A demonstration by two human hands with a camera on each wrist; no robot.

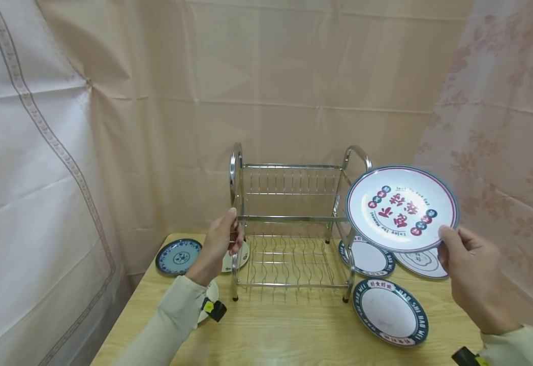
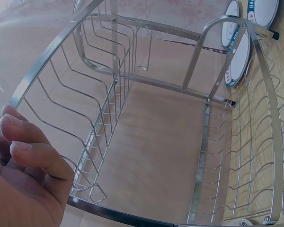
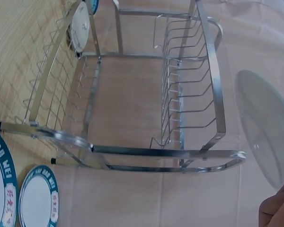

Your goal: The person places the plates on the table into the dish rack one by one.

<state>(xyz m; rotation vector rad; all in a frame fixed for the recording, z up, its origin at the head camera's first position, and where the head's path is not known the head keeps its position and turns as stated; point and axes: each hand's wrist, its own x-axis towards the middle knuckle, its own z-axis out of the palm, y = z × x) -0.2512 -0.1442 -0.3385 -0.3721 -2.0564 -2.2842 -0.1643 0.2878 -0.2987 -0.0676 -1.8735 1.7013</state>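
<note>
1. The pale wood-grain worktop (image 1: pixel 284 330) carries a rack and plates; the rack stands midway between its left and right edges, toward the far edge.
2. The shiny metal two-tier dish rack (image 1: pixel 293 219) is the only holder here; its wire slots show no plate in either tier.
3. The round white plate with red characters and a teal-and-red rim (image 1: pixel 403 208) is in the air over the worktop's right side, apart from the rack. The right hand (image 1: pixel 472 272) pinches its near right rim, thumb on the face. With one edge bearing the weight, a firm pinch and a wide path past the rack's right upright seem wise.
4. Two white plates with dark teal lettered rims lie right of the rack, the front one (image 1: pixel 390 312) nearer the worktop's near edge; a white plate with a line drawing (image 1: pixel 424 263) lies behind.
5. The blue patterned plate (image 1: pixel 179 256) lies at the far left corner.
6. The left hand (image 1: pixel 218 241), fingers loosely bent around nothing visible, is beside the rack's front left upright; contact is unclear. A steadying touch there could help.
</note>
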